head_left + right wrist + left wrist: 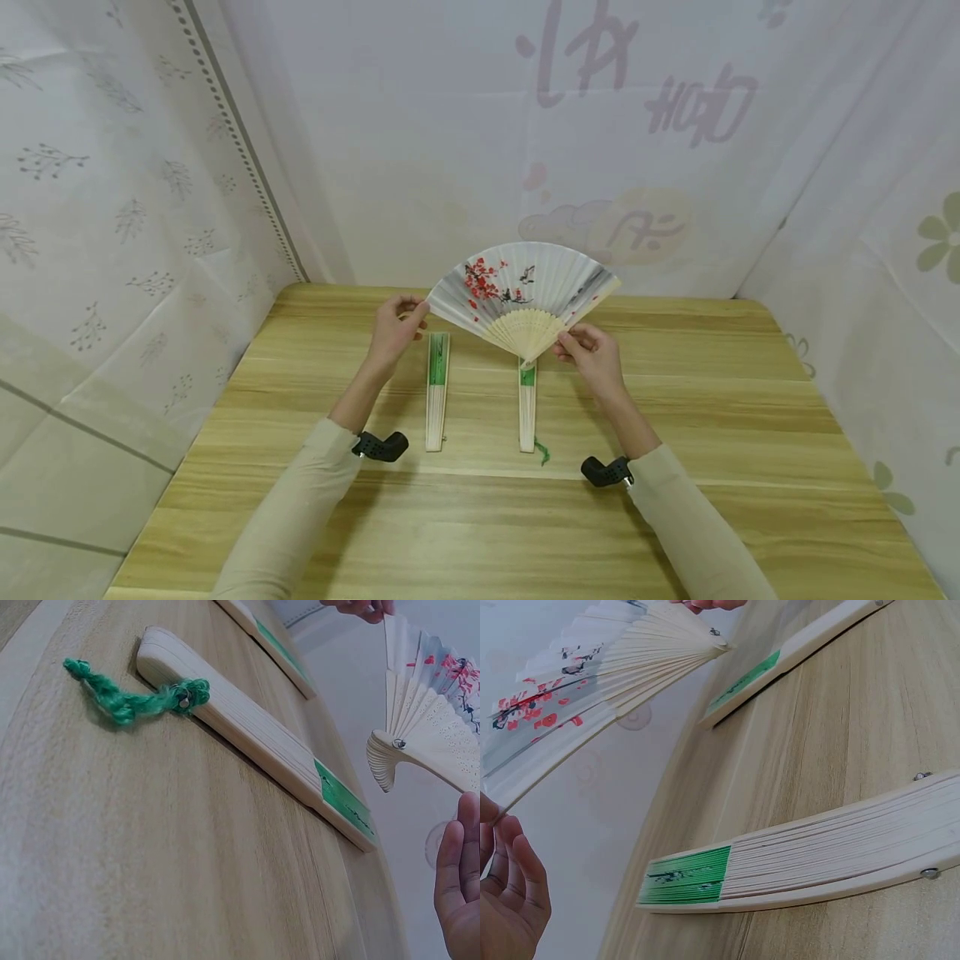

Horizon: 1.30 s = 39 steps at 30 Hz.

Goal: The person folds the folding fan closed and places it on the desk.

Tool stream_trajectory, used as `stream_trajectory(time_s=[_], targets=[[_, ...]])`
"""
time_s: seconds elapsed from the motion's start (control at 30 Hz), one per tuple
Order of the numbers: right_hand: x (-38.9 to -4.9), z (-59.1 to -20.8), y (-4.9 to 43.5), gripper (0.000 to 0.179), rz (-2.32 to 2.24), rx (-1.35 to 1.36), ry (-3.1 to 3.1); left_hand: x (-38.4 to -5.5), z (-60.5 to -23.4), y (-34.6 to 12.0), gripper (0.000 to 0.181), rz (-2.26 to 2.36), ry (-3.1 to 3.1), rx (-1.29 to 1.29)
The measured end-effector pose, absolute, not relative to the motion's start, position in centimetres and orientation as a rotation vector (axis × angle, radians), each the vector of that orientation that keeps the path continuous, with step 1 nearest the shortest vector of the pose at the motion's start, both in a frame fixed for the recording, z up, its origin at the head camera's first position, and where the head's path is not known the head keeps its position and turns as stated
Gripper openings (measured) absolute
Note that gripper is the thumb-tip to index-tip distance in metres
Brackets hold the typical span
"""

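A white folding fan point(517, 283) with red blossoms and a pale wooden base is spread wide above the table's far part. My left hand point(397, 329) pinches its left end by the upper corner, thumb against fingers, as the left wrist view point(510, 892) also shows. On the other side my right hand point(592, 354) holds the right outer rib near the pivot. Below lie two closed folding fans with green tops: the left fan point(437, 392) near my left forearm, and the right fan point(527, 417), whose upper tip the open fan's pivot overlaps in the head view.
A green tassel point(124, 701) hangs off the right closed fan onto the wooden table point(480, 533). Patterned white cloth point(420, 150) surrounds the table at the back and sides. Each wrist wears a black camera mount point(382, 447).
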State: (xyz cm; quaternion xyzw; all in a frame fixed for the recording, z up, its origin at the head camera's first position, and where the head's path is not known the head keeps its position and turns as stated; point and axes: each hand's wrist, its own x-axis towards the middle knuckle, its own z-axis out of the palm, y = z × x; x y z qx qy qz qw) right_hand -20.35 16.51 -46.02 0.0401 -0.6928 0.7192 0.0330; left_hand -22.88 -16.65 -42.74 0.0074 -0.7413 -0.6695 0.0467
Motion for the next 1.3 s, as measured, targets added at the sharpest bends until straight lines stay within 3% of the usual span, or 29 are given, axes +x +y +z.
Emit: stream_trajectory(time_s=[1.3], targets=[[-20.2,-45.9,15.8,0.025,2.238,0.163,-2.113,-23.1,-41.6,-14.8,0.017,-2.068,-2.201,-0.05]])
